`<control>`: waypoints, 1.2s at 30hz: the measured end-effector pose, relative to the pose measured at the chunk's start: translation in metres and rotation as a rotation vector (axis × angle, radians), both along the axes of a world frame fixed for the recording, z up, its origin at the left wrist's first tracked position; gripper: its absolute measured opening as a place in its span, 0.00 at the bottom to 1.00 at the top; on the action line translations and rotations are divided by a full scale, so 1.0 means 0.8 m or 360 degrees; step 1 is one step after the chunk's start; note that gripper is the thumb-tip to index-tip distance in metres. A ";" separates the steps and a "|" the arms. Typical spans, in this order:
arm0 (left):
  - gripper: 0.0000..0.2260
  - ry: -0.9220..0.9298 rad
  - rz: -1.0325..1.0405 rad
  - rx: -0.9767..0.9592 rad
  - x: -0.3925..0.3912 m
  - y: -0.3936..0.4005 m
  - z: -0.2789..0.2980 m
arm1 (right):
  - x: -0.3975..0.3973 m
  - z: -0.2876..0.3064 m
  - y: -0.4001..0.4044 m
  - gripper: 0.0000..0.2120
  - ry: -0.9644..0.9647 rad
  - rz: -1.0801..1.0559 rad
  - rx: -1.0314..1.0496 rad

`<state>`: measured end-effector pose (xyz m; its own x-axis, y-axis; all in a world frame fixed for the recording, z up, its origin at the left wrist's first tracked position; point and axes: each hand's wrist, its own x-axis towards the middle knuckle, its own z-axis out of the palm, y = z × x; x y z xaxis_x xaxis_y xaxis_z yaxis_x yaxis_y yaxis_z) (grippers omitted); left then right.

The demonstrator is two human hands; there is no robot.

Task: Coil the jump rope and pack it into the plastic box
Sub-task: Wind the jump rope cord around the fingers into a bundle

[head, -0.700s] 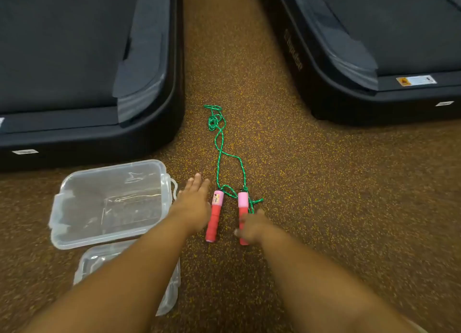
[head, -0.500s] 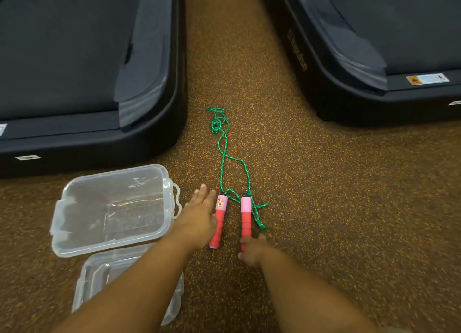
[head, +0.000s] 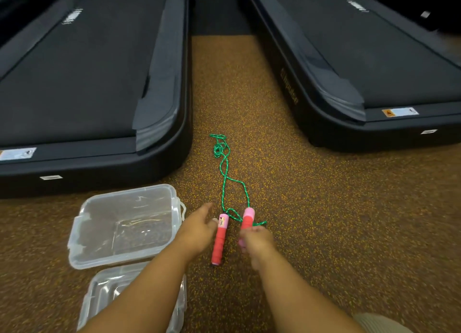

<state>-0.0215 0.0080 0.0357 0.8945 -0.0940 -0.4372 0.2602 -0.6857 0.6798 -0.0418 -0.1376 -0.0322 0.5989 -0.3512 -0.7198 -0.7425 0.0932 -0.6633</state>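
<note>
A green jump rope (head: 223, 173) lies stretched out on the speckled brown floor, with tangled loops at its far end. It has two red-and-pink handles. The left handle (head: 219, 240) lies flat on the floor, and my left hand (head: 199, 229) hovers open just to its left, thumb close to the pink end. My right hand (head: 254, 240) is closed around the lower part of the right handle (head: 247, 216), which is tilted up off the floor. The clear plastic box (head: 82, 243) stands open and empty to the left of my left hand.
The box's clear lid (head: 104, 295) lies on the floor just in front of the box, partly under my left forearm. Two black treadmills (head: 94, 163) (head: 349, 133) flank the strip of floor where the rope lies.
My right hand has closed on the right handle and tilted it up. My left hand stayed open beside the left handle. The camera view has tilted upward.
</note>
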 end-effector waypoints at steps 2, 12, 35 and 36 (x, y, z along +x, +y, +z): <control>0.17 0.0087 0.0216 -0.0171 0.000 0.000 0.014 | 0.002 0.043 0.001 0.04 -0.0073 -0.0113 0.0361; 0.30 0.0892 0.0756 -0.1840 -0.019 0.012 0.156 | -0.117 0.228 0.013 0.27 -0.0607 0.0627 0.0644; 0.22 0.0160 -0.0295 -0.1921 -0.084 0.040 0.354 | -0.129 0.334 0.017 0.18 -0.1638 0.0833 -0.0331; 0.22 0.0163 -0.0321 -0.1923 -0.087 0.039 0.356 | -0.121 0.349 0.021 0.17 -0.1694 0.0804 -0.0363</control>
